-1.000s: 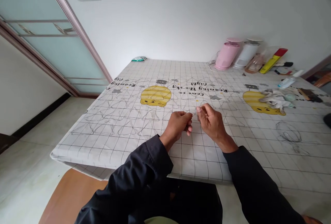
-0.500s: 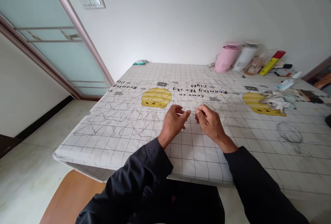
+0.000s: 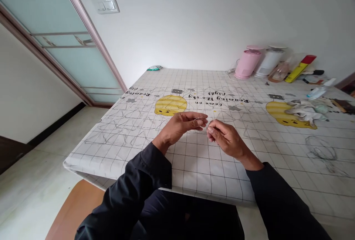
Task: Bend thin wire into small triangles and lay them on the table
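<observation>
Just above the table's near middle, my left hand [image 3: 184, 124] pinches a thin wire [image 3: 198, 118], part of which shows as a small curve over its fingers. My right hand [image 3: 224, 136] is closed right beside it, thumb against index finger, with the wire's end seeming to run into the pinch. Most of the wire is hidden by the fingers. To the left on the checked cloth [image 3: 191, 166] lie several thin bent wires [image 3: 126, 136], some triangular in outline. A loose coil of wire [image 3: 321, 148] rests to the right of my right hand.
At the back right stand a pink cylindrical device [image 3: 247, 63], a white one [image 3: 269, 62], a brown-tinted bottle [image 3: 279, 71] and a yellow-and-red box [image 3: 300, 69]. Nearer are a clear spray bottle [image 3: 317, 91] and a crumpled cloth [image 3: 306, 110]. A green packet [image 3: 154, 68] lies at the far left corner.
My hands have come closer together. The left hand has turned, its fingers now pointing right, with a curve of wire showing over them. The view has shifted slightly left.
</observation>
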{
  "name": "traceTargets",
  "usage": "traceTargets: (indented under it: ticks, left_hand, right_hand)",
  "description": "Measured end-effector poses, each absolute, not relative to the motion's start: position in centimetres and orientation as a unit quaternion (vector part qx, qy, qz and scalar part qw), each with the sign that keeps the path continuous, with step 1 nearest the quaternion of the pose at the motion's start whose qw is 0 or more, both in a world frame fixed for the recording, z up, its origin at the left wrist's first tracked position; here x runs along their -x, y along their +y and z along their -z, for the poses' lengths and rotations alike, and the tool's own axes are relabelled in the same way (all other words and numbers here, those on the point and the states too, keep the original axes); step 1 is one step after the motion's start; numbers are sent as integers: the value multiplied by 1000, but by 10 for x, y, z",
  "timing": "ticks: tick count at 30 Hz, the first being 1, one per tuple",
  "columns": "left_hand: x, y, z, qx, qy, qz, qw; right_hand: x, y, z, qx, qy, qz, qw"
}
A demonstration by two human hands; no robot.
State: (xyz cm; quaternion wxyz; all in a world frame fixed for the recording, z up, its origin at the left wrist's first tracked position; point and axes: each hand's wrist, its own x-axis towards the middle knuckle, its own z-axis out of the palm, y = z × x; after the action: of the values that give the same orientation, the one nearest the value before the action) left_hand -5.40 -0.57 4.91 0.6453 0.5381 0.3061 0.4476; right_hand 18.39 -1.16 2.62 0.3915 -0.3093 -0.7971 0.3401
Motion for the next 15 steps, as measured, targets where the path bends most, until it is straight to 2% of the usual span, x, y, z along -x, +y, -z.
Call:
traceTargets:
  ticks: [8, 15]
  left_hand:
    - [39, -7, -31, -459, 258, -469, 709]
    - [36, -7, -24, -437, 260, -470, 721]
  right_hand:
    - [-183, -14, -25, 272, -792, -381, 392]
    - [-182, -13, -18, 285, -776, -412, 383]
